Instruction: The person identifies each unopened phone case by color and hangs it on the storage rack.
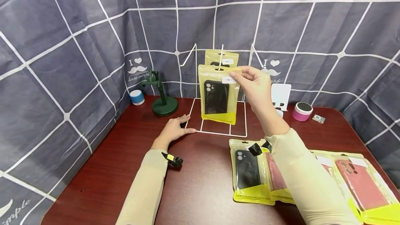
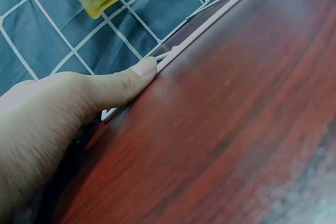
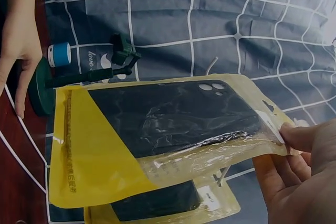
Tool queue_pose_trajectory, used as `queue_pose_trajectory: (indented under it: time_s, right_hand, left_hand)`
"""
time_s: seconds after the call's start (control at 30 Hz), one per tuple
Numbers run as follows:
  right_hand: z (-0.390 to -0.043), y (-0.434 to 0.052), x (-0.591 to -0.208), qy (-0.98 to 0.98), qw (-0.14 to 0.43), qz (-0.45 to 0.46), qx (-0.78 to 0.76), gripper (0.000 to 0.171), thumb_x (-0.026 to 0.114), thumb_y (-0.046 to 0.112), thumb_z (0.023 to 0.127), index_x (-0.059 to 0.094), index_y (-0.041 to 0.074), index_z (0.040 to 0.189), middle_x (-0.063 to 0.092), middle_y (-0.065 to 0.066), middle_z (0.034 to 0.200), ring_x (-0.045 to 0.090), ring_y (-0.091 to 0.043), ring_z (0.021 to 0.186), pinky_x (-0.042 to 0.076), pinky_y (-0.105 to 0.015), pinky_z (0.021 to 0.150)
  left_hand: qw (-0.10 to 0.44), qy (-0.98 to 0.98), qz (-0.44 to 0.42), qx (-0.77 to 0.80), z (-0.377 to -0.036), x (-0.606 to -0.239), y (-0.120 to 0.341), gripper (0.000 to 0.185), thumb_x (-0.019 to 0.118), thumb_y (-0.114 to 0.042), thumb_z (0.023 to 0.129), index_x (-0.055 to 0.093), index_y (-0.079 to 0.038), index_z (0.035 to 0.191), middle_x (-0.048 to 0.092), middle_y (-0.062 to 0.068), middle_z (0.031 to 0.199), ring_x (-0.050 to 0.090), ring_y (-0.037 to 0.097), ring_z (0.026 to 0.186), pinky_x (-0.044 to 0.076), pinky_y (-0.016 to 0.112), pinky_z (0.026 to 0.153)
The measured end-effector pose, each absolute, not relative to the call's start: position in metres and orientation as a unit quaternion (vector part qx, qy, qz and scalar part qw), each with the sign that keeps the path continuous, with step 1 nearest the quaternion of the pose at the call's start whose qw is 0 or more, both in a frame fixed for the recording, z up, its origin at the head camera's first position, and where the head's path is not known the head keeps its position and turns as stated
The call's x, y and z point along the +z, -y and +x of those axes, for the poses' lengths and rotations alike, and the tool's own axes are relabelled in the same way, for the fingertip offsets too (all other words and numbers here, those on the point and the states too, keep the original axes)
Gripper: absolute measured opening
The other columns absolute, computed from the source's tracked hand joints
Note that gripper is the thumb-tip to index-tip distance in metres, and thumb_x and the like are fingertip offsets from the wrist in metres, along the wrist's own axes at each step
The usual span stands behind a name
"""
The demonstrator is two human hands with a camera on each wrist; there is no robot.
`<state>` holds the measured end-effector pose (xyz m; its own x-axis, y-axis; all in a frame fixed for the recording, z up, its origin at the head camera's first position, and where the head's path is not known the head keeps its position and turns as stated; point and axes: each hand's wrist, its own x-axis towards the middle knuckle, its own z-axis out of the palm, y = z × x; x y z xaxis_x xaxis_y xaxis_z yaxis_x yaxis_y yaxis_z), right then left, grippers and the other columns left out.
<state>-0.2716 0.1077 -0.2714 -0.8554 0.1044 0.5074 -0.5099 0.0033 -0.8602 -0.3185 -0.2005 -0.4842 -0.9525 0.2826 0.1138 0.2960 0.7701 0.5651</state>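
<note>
My right hand pinches the upper right corner of a yellow phone case package, thumb in front beside its white label. A black phone case shows through the clear front. The package's hang hole is at the tip of the middle hook of a white wire rack. Behind it, another yellow package hangs on that hook. My left hand rests at the front left corner of the rack's base, fingers spread; its thumb touches the base wire.
More packaged phone cases, black and pink, lie at front right, partly under my right sleeve. A green stand and a blue cylinder are at left. Behind my right arm are a white stand, a pink speaker and a small device.
</note>
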Motion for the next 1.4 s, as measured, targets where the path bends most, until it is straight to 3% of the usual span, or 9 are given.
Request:
queue_pose_trajectory:
  time_s: [0.33,0.67,1.4]
  right_hand:
    - [-0.293,-0.104,-0.276,0.731,0.256,0.145,0.616,0.022,0.082,0.022,0.087,0.079,0.003,0.098,0.075,0.005,0.078,0.060,-0.002,0.064,0.041,-0.018,0.053]
    - [-0.313,-0.108,-0.281,0.752,0.271,0.122,0.588,0.025,0.081,0.025,0.087,0.079,0.005,0.101,0.078,-0.002,0.086,0.062,-0.004,0.064,0.044,-0.017,0.053]
    - [-0.362,-0.102,-0.279,0.761,0.272,0.066,0.586,0.023,0.077,0.023,0.090,0.074,0.003,0.102,0.071,0.005,0.078,0.059,-0.005,0.066,0.045,-0.021,0.063]
  left_hand:
    - [0.020,0.939,-0.157,-0.307,-0.319,-0.483,0.200,0.093,0.072,-0.075,0.074,0.054,-0.020,0.147,0.048,0.005,0.152,0.041,0.024,0.143,0.036,0.050,0.114]
    - [0.014,0.940,-0.155,-0.304,-0.320,-0.485,0.200,0.095,0.068,-0.079,0.073,0.052,-0.023,0.148,0.046,0.003,0.154,0.038,0.024,0.145,0.034,0.050,0.114]
    - [0.013,0.940,-0.149,-0.307,-0.319,-0.485,0.202,0.096,0.070,-0.079,0.072,0.052,-0.023,0.149,0.045,0.002,0.154,0.037,0.024,0.145,0.033,0.050,0.115]
